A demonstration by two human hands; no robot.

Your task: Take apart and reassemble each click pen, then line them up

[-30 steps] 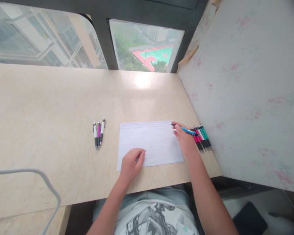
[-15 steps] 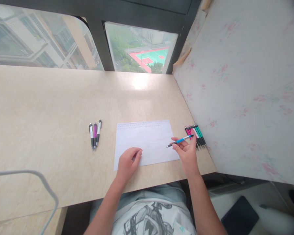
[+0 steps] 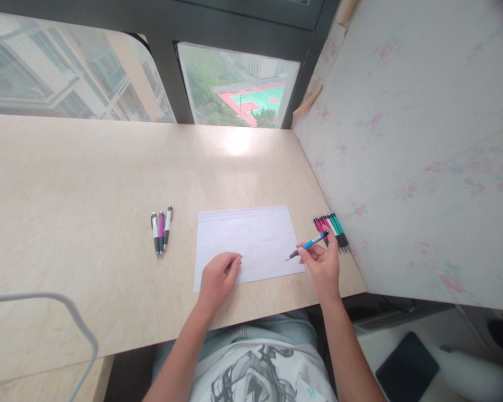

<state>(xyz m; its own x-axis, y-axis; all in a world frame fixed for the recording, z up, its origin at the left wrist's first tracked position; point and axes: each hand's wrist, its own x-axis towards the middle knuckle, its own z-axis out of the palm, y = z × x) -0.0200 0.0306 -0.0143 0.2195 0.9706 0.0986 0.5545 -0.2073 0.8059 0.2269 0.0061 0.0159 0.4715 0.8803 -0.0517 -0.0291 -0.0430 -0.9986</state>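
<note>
Holds the blue pen [image 3: 315, 241] in the right hand [image 3: 323, 269], in a narrow pinch between thumb and fingers, with one finger reaching up to the rear end. Slants the pen over the right part of the sheet [image 3: 251, 240], with the tip pointing down and to the left. Cannot tell from this angle about any contact between tip and paper.

Rests the left hand [image 3: 220, 276] on the lower left part of the sheet, with fingers bent loosely inward. Shows no pen in that grip; cannot tell how far closed, with the palm hidden.

Judging by the sheet, looks to be at an early stage of the writing. Has a few rows of small marks [image 3: 238, 213] along the top edge, too small to read. Leaves most of the sheet below blank, with far more room unfilled than filled. Cannot judge how much of that space to count as remaining work.

Has three pens [image 3: 161, 226] lying side by side on the desk [image 3: 109, 178], well apart from the sheet on the left, and a row of pens [image 3: 338, 225] on the right, near the wall [image 3: 402, 167], partly hidden by the right hand.
</note>
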